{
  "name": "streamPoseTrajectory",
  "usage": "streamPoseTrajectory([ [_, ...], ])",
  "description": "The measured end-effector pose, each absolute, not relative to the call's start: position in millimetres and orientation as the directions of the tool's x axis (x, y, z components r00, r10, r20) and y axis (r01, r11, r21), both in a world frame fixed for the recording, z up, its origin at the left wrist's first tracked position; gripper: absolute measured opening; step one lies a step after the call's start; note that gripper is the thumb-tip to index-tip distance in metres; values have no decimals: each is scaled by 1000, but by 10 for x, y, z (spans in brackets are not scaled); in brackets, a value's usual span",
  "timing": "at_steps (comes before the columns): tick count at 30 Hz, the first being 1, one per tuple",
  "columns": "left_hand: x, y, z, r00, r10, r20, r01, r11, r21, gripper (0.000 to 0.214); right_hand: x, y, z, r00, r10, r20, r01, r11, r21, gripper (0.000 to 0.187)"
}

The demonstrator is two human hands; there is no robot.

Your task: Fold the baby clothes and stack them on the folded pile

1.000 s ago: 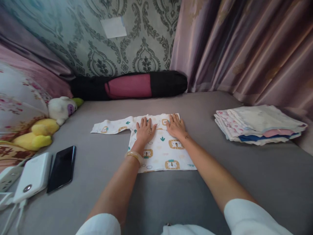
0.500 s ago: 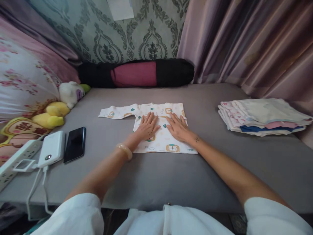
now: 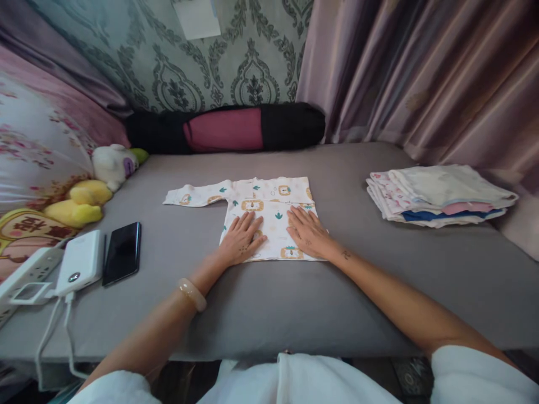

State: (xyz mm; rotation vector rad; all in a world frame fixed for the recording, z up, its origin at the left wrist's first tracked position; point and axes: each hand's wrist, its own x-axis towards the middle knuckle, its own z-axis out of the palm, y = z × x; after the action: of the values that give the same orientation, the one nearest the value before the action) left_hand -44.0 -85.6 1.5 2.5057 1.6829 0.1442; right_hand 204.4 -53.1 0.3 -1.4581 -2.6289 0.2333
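A small white baby shirt point(image 3: 273, 224) printed with lions and green leaves lies flat on the grey-covered surface point(image 3: 269, 303). One sleeve stretches out to the left; the right sleeve is folded in across the body of the shirt. My left hand point(image 3: 242, 238) rests palm down on the lower left part of the shirt, fingers spread. On the lower right part lies my right hand point(image 3: 309, 231), also flat with its fingers apart. Neither hand grips the cloth. A pale bangle point(image 3: 192, 294) circles my left wrist.
At the right sits a stack of folded clothes point(image 3: 442, 196). To the left are a black phone point(image 3: 122, 253), a white power bank point(image 3: 80, 261) with cables, a power strip point(image 3: 31, 275) and plush toys point(image 3: 80, 202). A black and maroon long bag point(image 3: 227, 129) lies along the wall.
My left hand has slid down and left over the shirt toward its lower edge. My right hand has moved slightly down. The view has shifted a little.
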Motion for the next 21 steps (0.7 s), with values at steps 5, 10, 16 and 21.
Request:
streamPoseTrajectory([
  [5, -572, -813, -60, 274, 960, 52, 955, -278, 100, 67, 2190, -470, -16, -367, 926, 88, 916, 376, -141, 64],
  [10, -589, -826, -49, 275, 960, 50, 957, -278, 85, 64, 2237, -495, 57, -352, 932, 80, 929, 359, -92, 61],
  [16, -389, -756, 1, 281, 960, 11, 944, -279, 178, 66, 1909, -334, 275, -384, 913, 135, 910, 399, -115, 49],
  [21, -154, -752, -19, 328, 944, 38, 925, -329, 189, 66, 1400, 19, 212, -459, 884, 89, 858, 467, -215, 53],
])
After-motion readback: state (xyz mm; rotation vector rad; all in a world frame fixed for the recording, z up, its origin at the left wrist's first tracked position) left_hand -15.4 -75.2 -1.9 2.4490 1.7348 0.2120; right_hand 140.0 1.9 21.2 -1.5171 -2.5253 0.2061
